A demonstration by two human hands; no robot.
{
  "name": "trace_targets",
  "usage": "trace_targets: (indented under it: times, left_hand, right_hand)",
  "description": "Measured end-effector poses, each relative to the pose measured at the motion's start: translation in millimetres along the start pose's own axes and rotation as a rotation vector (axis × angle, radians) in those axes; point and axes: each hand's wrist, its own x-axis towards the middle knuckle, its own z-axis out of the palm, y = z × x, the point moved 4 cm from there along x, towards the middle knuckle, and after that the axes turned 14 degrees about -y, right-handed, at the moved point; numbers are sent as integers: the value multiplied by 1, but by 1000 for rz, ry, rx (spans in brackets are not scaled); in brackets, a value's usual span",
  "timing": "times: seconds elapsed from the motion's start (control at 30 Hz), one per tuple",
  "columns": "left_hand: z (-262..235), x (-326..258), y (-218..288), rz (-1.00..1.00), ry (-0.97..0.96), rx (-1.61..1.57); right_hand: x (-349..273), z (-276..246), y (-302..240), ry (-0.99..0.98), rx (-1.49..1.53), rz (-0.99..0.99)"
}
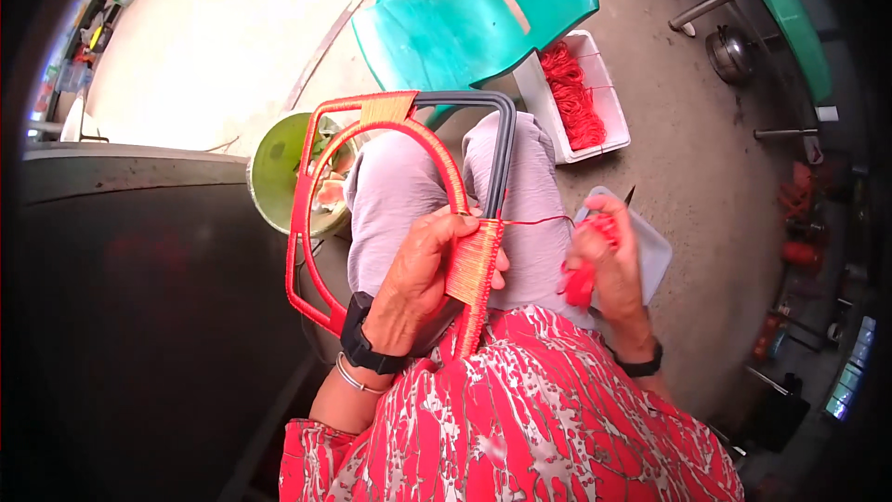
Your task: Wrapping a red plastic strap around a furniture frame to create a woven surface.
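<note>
A dark grey frame [505,144] with rounded corners rests across my lap, largely wrapped in red cord around an inner loop. Orange cord forms a band [474,260] on its near right side and another at the far edge. My left hand [429,256] is closed around the frame beside the nearer band, with fingertips showing on both sides. To the right, my right hand [609,256] is closed on a bundle of red cord [580,284]; motion blurs it slightly. A thin red strand [539,221] runs taut from the frame to that hand.
Beyond my knees stands a green plastic chair [446,33]. Next to it is a white box [613,121] of red cord. A pale plastic tray [653,256] lies under my right hand. Left are a green bucket [271,186] with scraps and a dark panel [149,297].
</note>
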Motion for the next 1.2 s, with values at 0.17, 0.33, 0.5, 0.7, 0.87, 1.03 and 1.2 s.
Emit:
trace_targets:
  times: [0.17,0.33,0.5,0.7,0.87,1.03,1.2]
  left_hand:
    - [-4,-4,-3,10,23,-129]
    - [10,-14,7,110,7,-62]
    - [22,-22,12,161,-161,-34]
    - [30,-26,15,88,-119,56]
    - [36,-19,6,50,-207,46]
    - [39,-13,-1,-2,-165,16]
    - [43,-9,-4,-5,-156,-29]
  right_hand:
    - [-24,21,18,-196,-284,-79]
    - [-32,19,16,-240,-756,-317]
    - [-34,13,16,-218,-722,-354]
    - [-46,-16,-3,-423,-58,-61]
    - [-12,-25,-44,-263,222,-247]
    - [47,7,-31,-276,-159,-113]
    - [61,36,-20,-452,-165,-76]
